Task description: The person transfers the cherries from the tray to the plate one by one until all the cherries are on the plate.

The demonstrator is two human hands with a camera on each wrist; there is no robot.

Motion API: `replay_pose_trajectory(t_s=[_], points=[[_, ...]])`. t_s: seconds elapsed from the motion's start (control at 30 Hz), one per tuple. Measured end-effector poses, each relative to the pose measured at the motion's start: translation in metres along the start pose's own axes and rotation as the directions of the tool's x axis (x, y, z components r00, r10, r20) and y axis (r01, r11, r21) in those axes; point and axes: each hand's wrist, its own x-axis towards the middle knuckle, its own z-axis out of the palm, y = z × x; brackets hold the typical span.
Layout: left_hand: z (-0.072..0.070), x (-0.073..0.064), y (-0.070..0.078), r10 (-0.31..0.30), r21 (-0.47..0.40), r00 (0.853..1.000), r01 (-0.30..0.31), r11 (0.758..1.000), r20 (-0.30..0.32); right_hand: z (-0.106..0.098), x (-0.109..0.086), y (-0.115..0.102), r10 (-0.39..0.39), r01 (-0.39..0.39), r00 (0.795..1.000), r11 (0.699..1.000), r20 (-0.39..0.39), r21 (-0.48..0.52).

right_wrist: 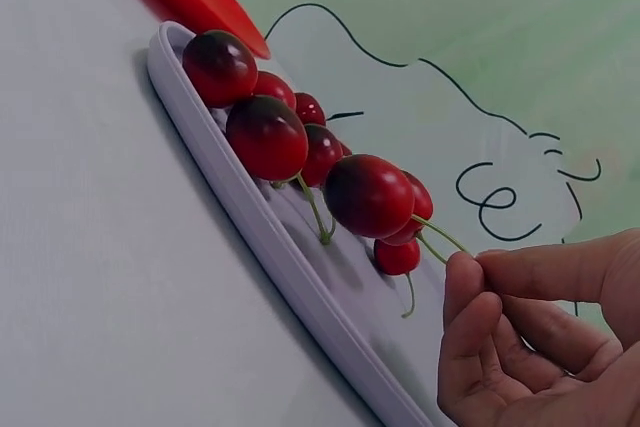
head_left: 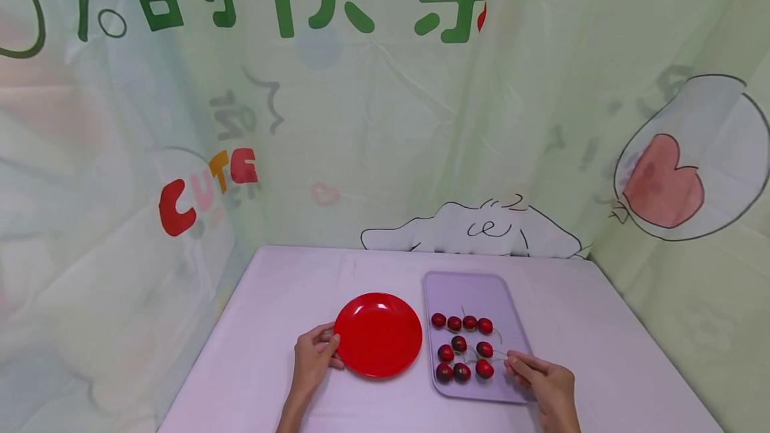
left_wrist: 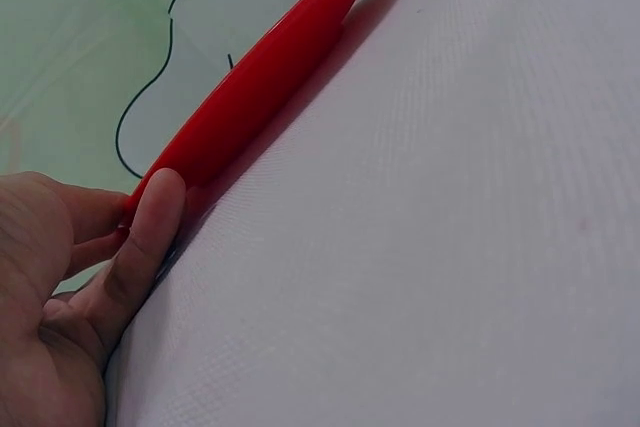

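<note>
My left hand [head_left: 314, 358] holds the rim of a round red plate [head_left: 379, 336] at its left side. Seen from the left wrist, the thumb and fingers pinch the edge of the plate [left_wrist: 260, 87], which looks tilted off the white surface at that angle. On the right, a pale purple tray [head_left: 463, 291] carries several dark red cherries [head_left: 454, 323] with green stems. My right hand [head_left: 544, 383] pinches the joined stems of two cherries between thumb and forefinger, the nearer one being this glossy cherry [right_wrist: 368, 195]. Whether these two touch the tray cannot be told.
The plate and the tray stand side by side on a white table [head_left: 313, 272], a narrow gap between them. A printed curtain [head_left: 385, 152] hangs behind and along both sides of the table. Other cherries [right_wrist: 265, 137] sit close beside the held pair.
</note>
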Motion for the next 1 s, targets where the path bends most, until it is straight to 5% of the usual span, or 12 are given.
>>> replay_pose_trajectory(t_s=[1.0], points=[[0.0, -0.001, -0.002, 0.007, -0.012, 1.0, -0.007, 1.0, 0.003, 0.022, -0.014, -0.009, -0.032, 0.03, 0.999, 0.999, 0.037, 0.044]])
